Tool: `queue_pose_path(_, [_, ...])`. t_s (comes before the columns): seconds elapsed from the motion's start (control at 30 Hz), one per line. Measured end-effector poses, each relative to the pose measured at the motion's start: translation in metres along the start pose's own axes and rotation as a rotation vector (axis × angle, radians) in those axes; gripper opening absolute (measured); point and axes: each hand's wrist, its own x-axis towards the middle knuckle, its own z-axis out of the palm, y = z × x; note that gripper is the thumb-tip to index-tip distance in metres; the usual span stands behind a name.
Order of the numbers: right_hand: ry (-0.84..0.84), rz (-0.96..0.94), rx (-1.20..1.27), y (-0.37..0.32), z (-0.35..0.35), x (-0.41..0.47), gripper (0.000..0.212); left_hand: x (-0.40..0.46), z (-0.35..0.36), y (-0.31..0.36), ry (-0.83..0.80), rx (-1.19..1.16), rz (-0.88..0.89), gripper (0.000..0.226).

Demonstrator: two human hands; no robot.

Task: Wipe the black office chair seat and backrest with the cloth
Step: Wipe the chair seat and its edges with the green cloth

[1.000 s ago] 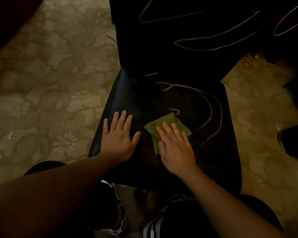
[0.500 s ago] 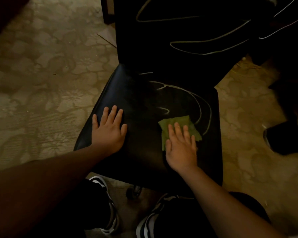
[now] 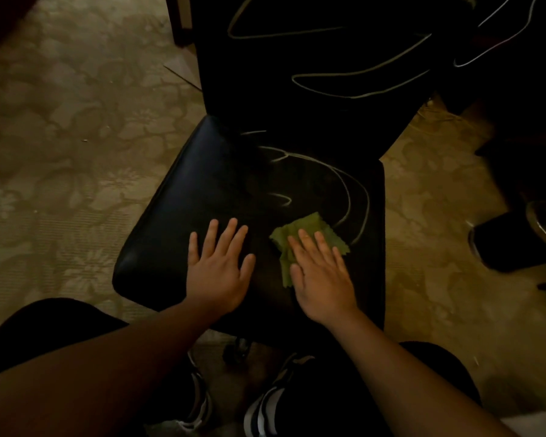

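Both hands lie flat on the seat [image 3: 177, 216]: your left hand [image 3: 216, 272] bare, your right hand [image 3: 320, 275] pressing the cloth [image 3: 300, 230]. Bunched, it may skip the chalk lines [image 3: 349, 197].

Black office chair seat [image 3: 202, 197]: glossy padded surface, centre frame, marked with pale curved lines towards its right half. Backrest [image 3: 312, 99]: upright, upper centre, carrying similar pale looping lines. Green cloth [image 3: 300, 230]: crumpled, zigzag-edged, lying flat on the seat's lower right, partly covered.
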Motion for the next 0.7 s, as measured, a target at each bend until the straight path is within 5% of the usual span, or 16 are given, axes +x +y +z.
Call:
queue_pose_path(0.43, [0.041,0.284,0.053,0.024,-0.007,0.0,0.058,0.042,-0.032,-0.05,-0.113,0.028,0.13,0.06])
queue_pose_path(0.7, [-0.046,-0.116,-0.006,-0.04,0.011,-0.01,0.057,0.017,-0.011,0.034,0.018,-0.111,-0.169,0.064])
